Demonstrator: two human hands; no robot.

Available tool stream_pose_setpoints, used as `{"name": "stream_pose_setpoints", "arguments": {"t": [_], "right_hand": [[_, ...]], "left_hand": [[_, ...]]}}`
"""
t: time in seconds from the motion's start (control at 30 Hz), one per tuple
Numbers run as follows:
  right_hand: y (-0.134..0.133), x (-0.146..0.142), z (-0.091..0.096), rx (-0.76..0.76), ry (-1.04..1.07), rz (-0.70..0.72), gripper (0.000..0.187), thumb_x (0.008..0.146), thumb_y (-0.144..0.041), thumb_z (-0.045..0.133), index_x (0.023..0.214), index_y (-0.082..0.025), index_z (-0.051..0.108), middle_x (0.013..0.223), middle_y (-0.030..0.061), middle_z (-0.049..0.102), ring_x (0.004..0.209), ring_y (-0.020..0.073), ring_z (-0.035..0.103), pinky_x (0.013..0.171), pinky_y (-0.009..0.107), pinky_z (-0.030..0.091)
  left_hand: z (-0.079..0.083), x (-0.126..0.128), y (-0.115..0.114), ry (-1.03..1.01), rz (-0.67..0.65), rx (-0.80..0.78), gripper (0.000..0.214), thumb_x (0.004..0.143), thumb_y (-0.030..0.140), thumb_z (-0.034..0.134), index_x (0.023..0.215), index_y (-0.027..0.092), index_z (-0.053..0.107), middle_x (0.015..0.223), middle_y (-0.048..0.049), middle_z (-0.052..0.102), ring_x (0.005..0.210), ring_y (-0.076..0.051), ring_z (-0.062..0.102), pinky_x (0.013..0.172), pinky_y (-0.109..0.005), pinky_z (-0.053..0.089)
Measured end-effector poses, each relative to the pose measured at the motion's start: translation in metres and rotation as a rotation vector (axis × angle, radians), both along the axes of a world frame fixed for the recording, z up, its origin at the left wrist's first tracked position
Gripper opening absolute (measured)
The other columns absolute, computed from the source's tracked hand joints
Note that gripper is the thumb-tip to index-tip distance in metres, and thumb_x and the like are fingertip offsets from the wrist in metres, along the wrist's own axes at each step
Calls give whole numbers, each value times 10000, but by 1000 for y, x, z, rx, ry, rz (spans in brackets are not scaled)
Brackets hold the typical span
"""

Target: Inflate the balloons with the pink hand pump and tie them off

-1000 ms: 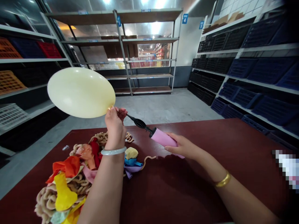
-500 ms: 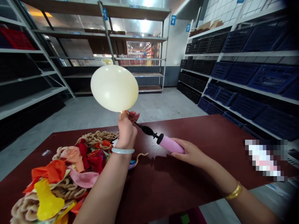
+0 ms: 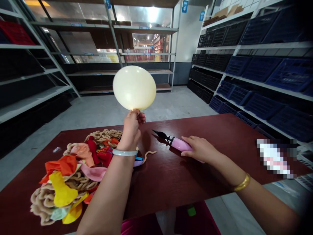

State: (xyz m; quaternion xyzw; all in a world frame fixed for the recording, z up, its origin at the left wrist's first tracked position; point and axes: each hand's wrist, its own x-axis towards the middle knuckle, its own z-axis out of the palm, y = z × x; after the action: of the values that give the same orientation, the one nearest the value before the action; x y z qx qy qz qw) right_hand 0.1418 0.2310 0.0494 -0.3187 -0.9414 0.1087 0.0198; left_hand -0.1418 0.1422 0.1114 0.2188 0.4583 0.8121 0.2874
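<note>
An inflated pale yellow balloon (image 3: 134,87) stands upright above my left hand (image 3: 133,125), whose fingers pinch it closed at the neck. Over the table, my right hand (image 3: 199,147) is wrapped round a pink balloon pump (image 3: 180,144). The pump's black nozzle points up and left, apart from the balloon. It lies low at the tabletop; whether it rests there fully I cannot tell. Beside my left forearm is a heap of limp balloons, among them a yellow balloon (image 3: 62,190) and a pink balloon (image 3: 94,172), mixed with tan long balloons (image 3: 42,202).
The dark red-brown table (image 3: 166,186) spans the foreground. A blurred-out item (image 3: 274,158) lies at its right end. Blue crates (image 3: 259,73) fill the right-hand shelves. A metal shelf rack (image 3: 144,29) stands at the back, with grey floor (image 3: 93,111) before it.
The balloon and my left hand have shifted right in the view. My right hand has lowered the pump towards the tabletop and moved it slightly right, widening the gap to the balloon.
</note>
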Motion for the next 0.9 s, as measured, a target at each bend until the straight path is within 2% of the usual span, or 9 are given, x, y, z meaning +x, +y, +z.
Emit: {"name": "stream_pose_setpoints", "arguments": {"t": [0.07,0.13,0.23,0.3,0.4,0.53,0.63,0.73,0.9], "right_hand": [[-5,-11,7,40,52,11,766,773,-660,655,1385,-211,546,1220,176,621,1133,381,553,918,497,413],[-17,-30,13,80,164,74,643,809,-602,661,1321,-219,598,1250,156,611,1163,353,530,972,495,389],[-46,-71,13,36,286,349,289,944,-330,578,1193,-211,661,1214,93,633,1133,234,549,1005,368,399],[-66,-100,7,15,252,462,237,936,-212,572,1152,-186,667,1181,95,637,1127,228,546,978,340,424],[-87,-134,-9,68,116,440,195,899,-136,571,1073,-123,659,1093,138,630,1039,269,572,846,358,483],[-88,-147,-15,100,68,414,136,877,-78,533,956,-111,639,1022,149,616,1020,281,569,785,341,468],[-75,-140,5,46,176,340,141,878,-69,514,960,-149,598,986,112,636,919,225,593,739,295,423],[-60,-133,39,-28,313,232,114,959,-171,441,1013,-187,540,860,45,649,746,176,577,631,267,347],[-40,-131,84,92,413,270,112,968,-212,416,965,-193,527,841,27,627,718,159,518,619,268,298]], "left_hand": [[-2,1,-6,12,-33,-15,157,798,293,594,727,191,499,602,2,568,505,-101,526,497,-207,412],[-5,0,-13,20,-53,-38,180,798,307,597,711,190,492,598,-2,567,502,-99,520,497,-205,409],[-12,0,-21,30,-78,-49,213,799,330,604,698,188,480,602,6,558,504,-92,513,502,-198,405],[-17,-1,-26,40,-89,-39,226,795,341,618,702,187,482,609,14,553,514,-88,515,508,-192,402],[-23,-4,-33,20,-106,-44,240,790,349,634,707,187,478,617,20,556,521,-85,520,508,-184,398],[-24,-7,-40,-45,-144,-30,244,784,351,649,729,188,477,634,21,573,524,-82,532,510,-182,407],[-23,-6,-40,-57,-137,-18,249,788,358,653,741,183,482,652,0,608,554,-93,578,549,-195,452],[-24,-1,-38,-56,-137,-21,241,791,350,644,742,182,479,691,-38,654,609,-129,643,624,-246,514],[-29,11,-35,-83,-231,-69,254,808,380,629,743,184,482,743,-73,686,637,-170,682,650,-319,563]]}}
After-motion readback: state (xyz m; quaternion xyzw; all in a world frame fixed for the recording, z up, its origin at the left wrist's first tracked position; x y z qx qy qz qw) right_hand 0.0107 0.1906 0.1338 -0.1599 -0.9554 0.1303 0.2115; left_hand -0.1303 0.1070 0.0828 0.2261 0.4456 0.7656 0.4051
